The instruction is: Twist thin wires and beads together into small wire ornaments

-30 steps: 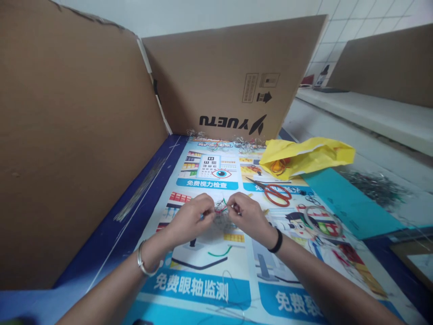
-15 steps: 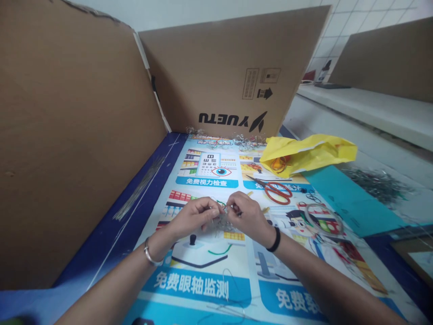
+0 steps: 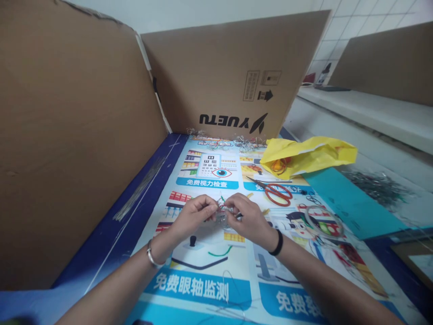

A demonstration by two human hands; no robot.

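Note:
My left hand (image 3: 194,215) and my right hand (image 3: 244,217) meet over a printed poster mat (image 3: 209,289), fingers pinched together. Between them they hold a small bundle of thin silvery wire pieces (image 3: 221,212) with red and green bits in it. A silver bangle circles my left wrist and a black band my right. A loose green wire (image 3: 219,252) lies on the mat just below the hands.
Red-handled scissors (image 3: 275,192) lie right of the hands, beyond them a yellow bag (image 3: 306,154). A wire ring (image 3: 323,219) rests at the right. Cardboard panels (image 3: 77,135) wall the left and back. Thin wire rods (image 3: 140,189) lie along the left edge.
The hands stay together over the same spot, with small finger shifts on the wire bundle; the bundle has turned slightly. The view has barely moved.

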